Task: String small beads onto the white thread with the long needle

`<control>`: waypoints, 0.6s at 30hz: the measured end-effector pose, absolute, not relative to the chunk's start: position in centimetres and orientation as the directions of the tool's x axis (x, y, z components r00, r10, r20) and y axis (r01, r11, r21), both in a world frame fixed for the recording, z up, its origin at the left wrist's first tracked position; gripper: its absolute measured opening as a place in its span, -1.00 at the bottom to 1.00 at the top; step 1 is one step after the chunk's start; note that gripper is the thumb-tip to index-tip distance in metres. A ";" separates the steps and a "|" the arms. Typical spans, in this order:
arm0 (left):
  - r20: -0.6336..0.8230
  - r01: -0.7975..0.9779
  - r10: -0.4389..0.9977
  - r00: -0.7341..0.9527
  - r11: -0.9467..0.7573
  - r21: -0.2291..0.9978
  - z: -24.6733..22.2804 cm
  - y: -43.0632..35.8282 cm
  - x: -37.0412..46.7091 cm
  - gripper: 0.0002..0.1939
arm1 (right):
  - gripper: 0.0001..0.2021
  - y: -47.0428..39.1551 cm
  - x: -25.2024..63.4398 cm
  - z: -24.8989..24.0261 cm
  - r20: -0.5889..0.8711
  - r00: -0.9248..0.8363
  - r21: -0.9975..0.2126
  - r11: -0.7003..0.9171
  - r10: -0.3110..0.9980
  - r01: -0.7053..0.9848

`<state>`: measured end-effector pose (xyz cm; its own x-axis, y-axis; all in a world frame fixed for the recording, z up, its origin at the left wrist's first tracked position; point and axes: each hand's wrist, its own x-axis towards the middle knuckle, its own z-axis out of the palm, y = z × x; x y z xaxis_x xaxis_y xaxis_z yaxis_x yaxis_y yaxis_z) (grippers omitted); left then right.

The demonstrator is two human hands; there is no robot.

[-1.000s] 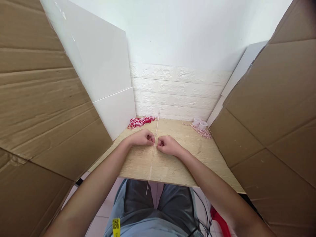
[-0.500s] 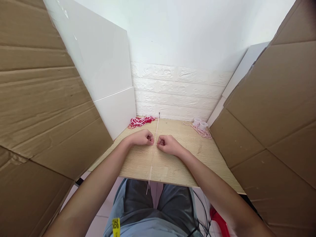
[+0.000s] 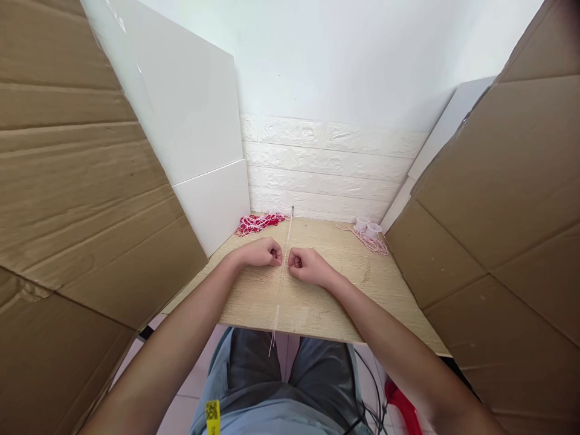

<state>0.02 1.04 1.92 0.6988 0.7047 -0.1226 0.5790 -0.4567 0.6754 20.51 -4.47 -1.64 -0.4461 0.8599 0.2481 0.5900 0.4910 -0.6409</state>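
Note:
A thin pale cord [image 3: 281, 284] stretches from a small dark nail [image 3: 292, 208] at the far edge of the wooden table down to the front edge, where its loose ends hang over. On the left of the cord is my left hand [image 3: 263, 251], fingers curled into a pinch beside it. My right hand [image 3: 310, 264] mirrors it on the right, also closed, knuckles toward the cord. Both hands are low over the table, a small gap between them where the cord passes. Whatever the fingertips hold is too fine or hidden to make out.
Red and white cords [image 3: 260, 223] lie heaped at the back left. At the back right are two small clear cups [image 3: 367, 227] with pink-white cord [image 3: 372, 243] beside them. Cardboard panels [image 3: 498, 241] flank both sides, and a white brick-patterned wall [image 3: 317, 160] stands behind.

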 end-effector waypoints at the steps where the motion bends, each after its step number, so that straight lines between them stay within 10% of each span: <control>1: -0.120 0.578 0.706 0.698 -0.458 0.676 1.9 1.0 0.0 -0.84 | -0.90 -4.5 20.5 -1.7 0.244 -0.447 -0.640 0.489 0.861 0.592; 18: -0.056 0.600 0.772 0.633 -0.443 0.667 1.7 1.6 -0.4 -0.84 | -0.94 -4.5 20.3 -1.7 0.217 -0.438 -0.607 0.472 0.872 0.639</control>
<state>-0.38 1.63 1.65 0.6325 0.7725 -0.0561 0.5996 -0.4425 0.6669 20.32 -4.49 -1.73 -0.4379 0.8724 0.2172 0.6390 0.4719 -0.6074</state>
